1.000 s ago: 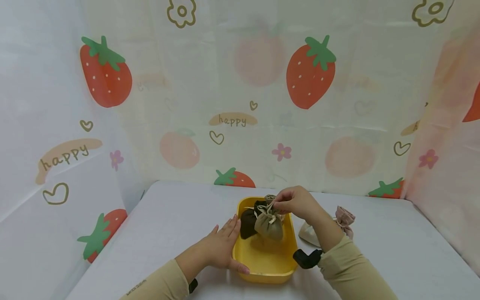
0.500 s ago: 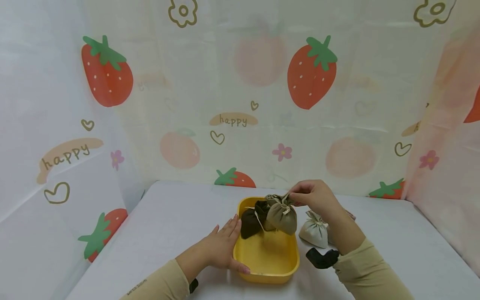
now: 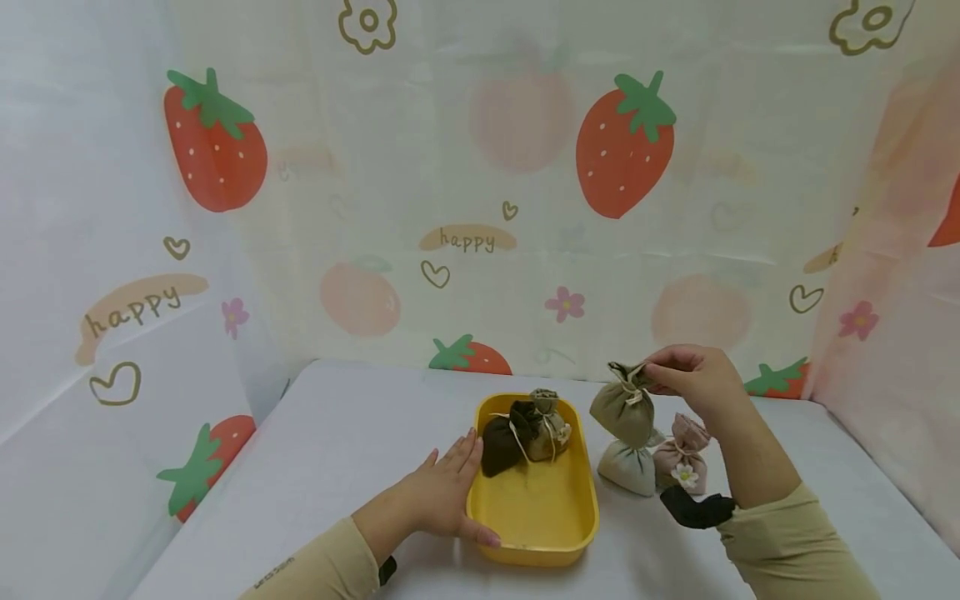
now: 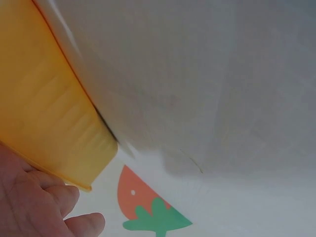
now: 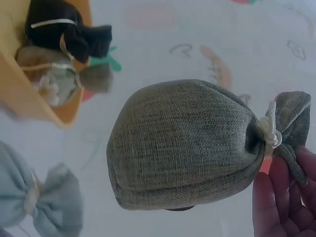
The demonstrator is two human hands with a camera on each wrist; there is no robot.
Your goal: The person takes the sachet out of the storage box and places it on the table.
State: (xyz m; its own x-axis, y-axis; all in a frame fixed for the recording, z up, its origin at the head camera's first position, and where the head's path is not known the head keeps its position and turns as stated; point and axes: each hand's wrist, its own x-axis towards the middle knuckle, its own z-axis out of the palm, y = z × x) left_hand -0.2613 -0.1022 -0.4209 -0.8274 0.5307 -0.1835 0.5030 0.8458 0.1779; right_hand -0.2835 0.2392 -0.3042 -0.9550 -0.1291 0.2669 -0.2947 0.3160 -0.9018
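My right hand (image 3: 693, 379) pinches an olive-grey drawstring pouch (image 3: 624, 412) by its gathered neck, to the right of a yellow tray (image 3: 536, 517). In the right wrist view the full pouch (image 5: 182, 143) hangs from the fingertips, its white cord tied. Two pouches lie at the tray's far end: a black pouch (image 3: 501, 446) and a grey-brown pouch (image 3: 547, 433) with a small flower. My left hand (image 3: 446, 492) rests with straight fingers along the tray's left rim, thumb at the near corner. The left wrist view shows those fingers beside the yellow tray wall (image 4: 54, 98).
Below the held pouch, a whitish pouch (image 3: 628, 471) stands on the white table (image 3: 360, 433), partly covered from view. Close to its right is a pink pouch (image 3: 684, 454) with a white flower. A strawberry-printed sheet (image 3: 480, 167) rises behind the table.
My right hand has lifted the olive-grey pouch out of the tray and carried it right, over the whitish pouch. My left hand has stayed on the tray.
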